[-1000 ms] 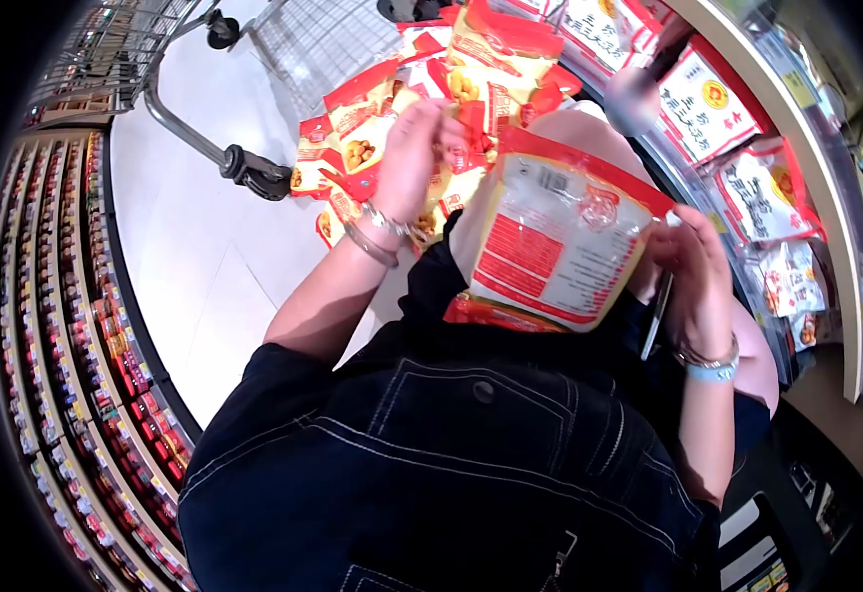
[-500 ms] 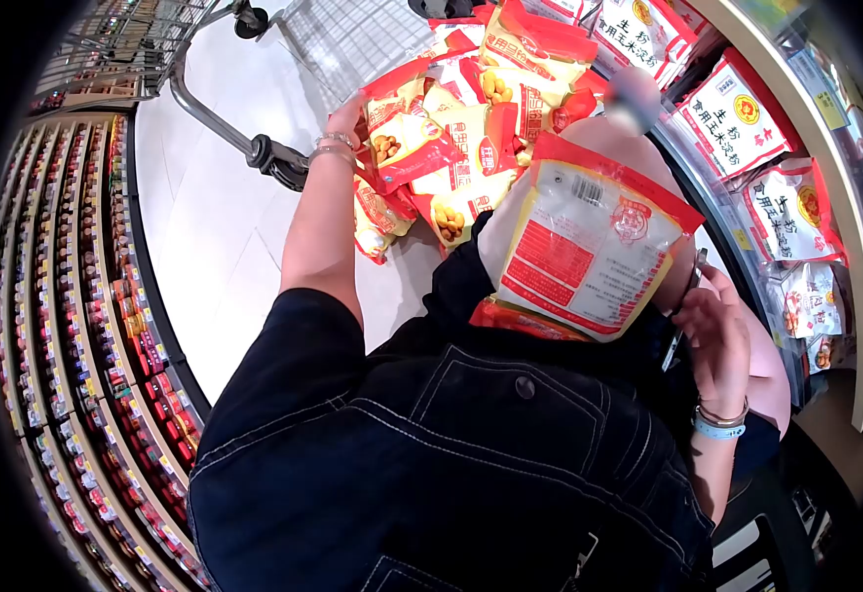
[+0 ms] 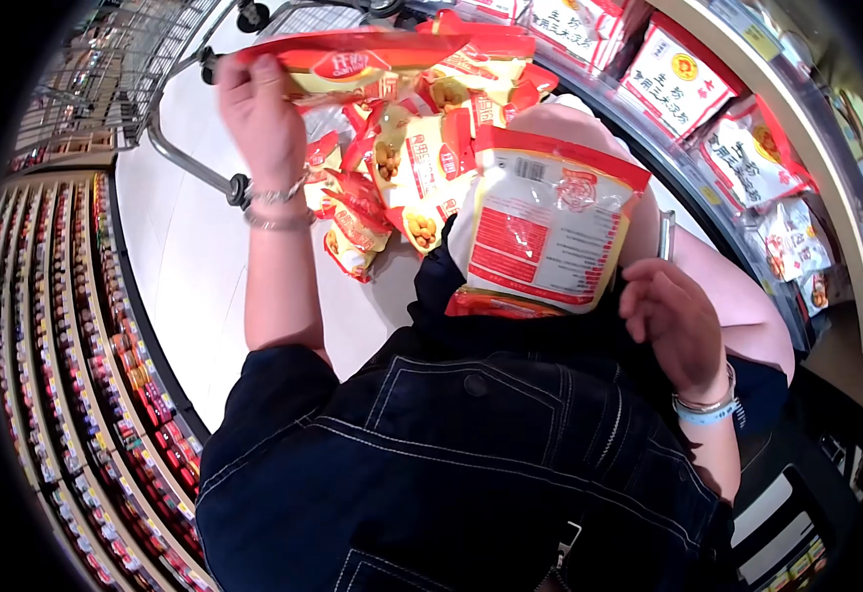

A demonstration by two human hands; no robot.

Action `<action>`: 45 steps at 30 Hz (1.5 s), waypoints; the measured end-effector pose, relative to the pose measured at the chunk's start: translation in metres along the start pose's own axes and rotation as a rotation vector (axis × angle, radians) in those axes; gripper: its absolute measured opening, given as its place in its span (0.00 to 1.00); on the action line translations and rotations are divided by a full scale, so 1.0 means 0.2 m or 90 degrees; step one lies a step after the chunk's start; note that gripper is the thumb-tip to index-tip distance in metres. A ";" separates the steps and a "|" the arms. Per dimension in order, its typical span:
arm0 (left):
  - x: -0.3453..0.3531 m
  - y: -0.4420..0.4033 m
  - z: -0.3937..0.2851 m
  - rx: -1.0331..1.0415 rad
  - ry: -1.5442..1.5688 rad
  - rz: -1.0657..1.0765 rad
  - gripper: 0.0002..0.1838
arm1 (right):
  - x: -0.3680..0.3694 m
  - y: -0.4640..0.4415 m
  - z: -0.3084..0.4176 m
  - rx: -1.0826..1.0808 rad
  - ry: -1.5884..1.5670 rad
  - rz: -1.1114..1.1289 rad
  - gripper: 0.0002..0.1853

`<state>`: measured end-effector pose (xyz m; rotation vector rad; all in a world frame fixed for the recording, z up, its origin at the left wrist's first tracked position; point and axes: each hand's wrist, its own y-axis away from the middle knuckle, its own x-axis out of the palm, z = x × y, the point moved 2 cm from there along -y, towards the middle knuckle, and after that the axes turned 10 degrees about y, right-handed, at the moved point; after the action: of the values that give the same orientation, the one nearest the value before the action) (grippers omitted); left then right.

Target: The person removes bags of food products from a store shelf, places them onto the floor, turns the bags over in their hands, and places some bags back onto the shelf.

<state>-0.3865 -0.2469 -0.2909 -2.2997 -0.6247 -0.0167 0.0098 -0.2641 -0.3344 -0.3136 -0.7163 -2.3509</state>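
A packet pile [image 3: 426, 163] lies right of the left hand [image 3: 265, 123]; the lap packet [image 3: 550, 227], beside the loosely curled, empty right hand [image 3: 676, 321]. The left grips a raised packet [image 3: 352, 64] by one end: apparently a lifting step, next calling for steady support.

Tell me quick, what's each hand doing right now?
Left hand: closed on one end of a red-topped food bag.
Right hand: open, fingers loosely curled, nothing visible in it.
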 end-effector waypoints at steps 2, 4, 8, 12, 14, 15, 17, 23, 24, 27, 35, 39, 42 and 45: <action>0.22 0.03 -0.22 0.101 0.129 0.082 0.06 | 0.05 -0.01 -0.01 -0.028 -0.038 0.046 0.20; 0.29 0.15 -0.37 0.021 0.313 0.206 0.12 | 0.06 0.01 -0.03 -0.052 -0.124 0.116 0.23; 0.34 0.41 -0.44 -0.015 -0.073 0.643 0.08 | 0.15 0.02 -0.04 0.022 -0.294 0.022 0.22; 0.36 0.69 -0.36 -0.094 -0.245 0.821 0.05 | 0.06 -0.07 -0.21 0.017 -0.145 -0.042 0.20; 0.35 0.71 -0.34 -0.190 -0.184 0.822 0.05 | 0.06 -0.08 -0.21 -0.005 -0.128 -0.048 0.19; 0.35 0.67 -0.35 -0.252 -0.130 0.802 0.05 | 0.04 -0.09 -0.22 -0.006 -0.148 -0.045 0.19; 0.35 0.60 -0.36 -0.381 -0.092 0.755 0.08 | 0.06 -0.11 -0.17 -0.012 -0.214 -0.064 0.19; 0.43 0.63 -0.17 -0.697 0.039 0.338 0.17 | -0.07 -0.21 -0.18 -0.112 -0.179 -0.147 0.16; 0.45 0.63 -0.16 -0.747 0.066 0.278 0.18 | -0.07 -0.21 -0.18 -0.125 -0.177 -0.137 0.16; 0.53 0.67 -0.15 -0.749 0.158 0.236 0.21 | -0.05 -0.20 -0.18 -0.166 -0.174 -0.116 0.16; 0.60 0.83 -0.21 -0.815 0.215 0.316 0.24 | 0.05 -0.11 -0.13 -0.267 -0.184 -0.115 0.16; 0.63 0.84 -0.26 -0.777 0.172 0.343 0.21 | 0.10 -0.06 -0.09 -0.320 -0.153 -0.136 0.16; 0.64 0.85 -0.27 -0.796 0.177 0.299 0.19 | 0.11 -0.03 -0.07 -0.349 -0.111 -0.172 0.15; 0.66 0.82 -0.30 -0.797 0.183 0.297 0.19 | 0.10 0.00 -0.03 -0.333 -0.007 -0.197 0.13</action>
<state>-0.1878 -0.3300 -0.3311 -3.4702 0.2072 -0.6685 -0.0054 -0.2774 -0.3313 -0.4656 -0.1436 -2.8148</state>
